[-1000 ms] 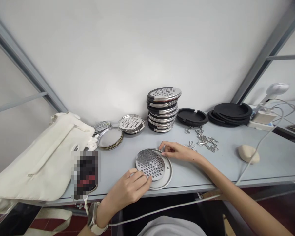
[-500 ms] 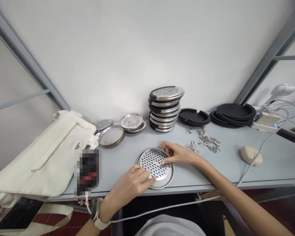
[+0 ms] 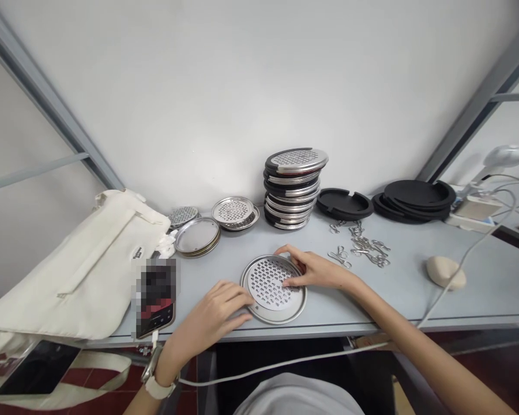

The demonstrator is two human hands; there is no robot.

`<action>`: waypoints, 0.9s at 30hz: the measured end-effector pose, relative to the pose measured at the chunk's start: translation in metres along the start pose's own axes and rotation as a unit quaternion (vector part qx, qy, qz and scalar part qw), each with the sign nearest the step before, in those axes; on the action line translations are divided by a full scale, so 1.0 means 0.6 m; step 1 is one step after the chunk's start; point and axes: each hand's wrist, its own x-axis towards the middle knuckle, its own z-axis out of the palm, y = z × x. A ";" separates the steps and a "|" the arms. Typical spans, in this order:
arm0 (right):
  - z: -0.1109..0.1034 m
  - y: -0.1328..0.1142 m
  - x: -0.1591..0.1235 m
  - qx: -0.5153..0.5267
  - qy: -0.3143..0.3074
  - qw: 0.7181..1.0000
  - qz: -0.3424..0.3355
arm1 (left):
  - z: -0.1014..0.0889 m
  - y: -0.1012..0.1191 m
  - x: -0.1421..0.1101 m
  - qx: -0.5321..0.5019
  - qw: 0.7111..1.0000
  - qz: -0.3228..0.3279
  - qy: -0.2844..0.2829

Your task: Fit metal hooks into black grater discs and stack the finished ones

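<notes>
A round metal tray [image 3: 285, 312] lies near the front edge of the grey table [image 3: 415, 288], with a perforated metal disc [image 3: 268, 282] seated flat inside it. My right hand [image 3: 315, 270] rests on the disc's right side, fingers stretched out and pressing down on it. My left hand [image 3: 214, 314] lies at the tray's left rim, fingers spread and touching the edge. Neither hand holds anything up.
A tall stack of assembled discs [image 3: 293, 187] stands at the back. Left of it lie perforated discs [image 3: 234, 210] and plain trays [image 3: 196, 236]. Black rings [image 3: 413, 196], loose metal clips [image 3: 363, 246], a beige lump [image 3: 445, 271], a white bag [image 3: 78, 271] and a phone [image 3: 155, 297] surround the hands.
The perforated disc, tilted up a second ago, now lies flat in the tray. My right hand moved onto it; my left hand slid off to the tray's left rim.
</notes>
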 end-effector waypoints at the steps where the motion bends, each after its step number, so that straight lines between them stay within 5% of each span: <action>1: -0.001 -0.001 0.000 -0.007 -0.001 1.000 -0.005 | -0.001 -0.001 0.000 0.008 1.000 0.003 0.002; 27: -0.007 -0.009 -0.001 -0.017 -0.003 0.999 -0.039 | 0.009 -0.006 0.003 0.061 0.998 0.015 0.013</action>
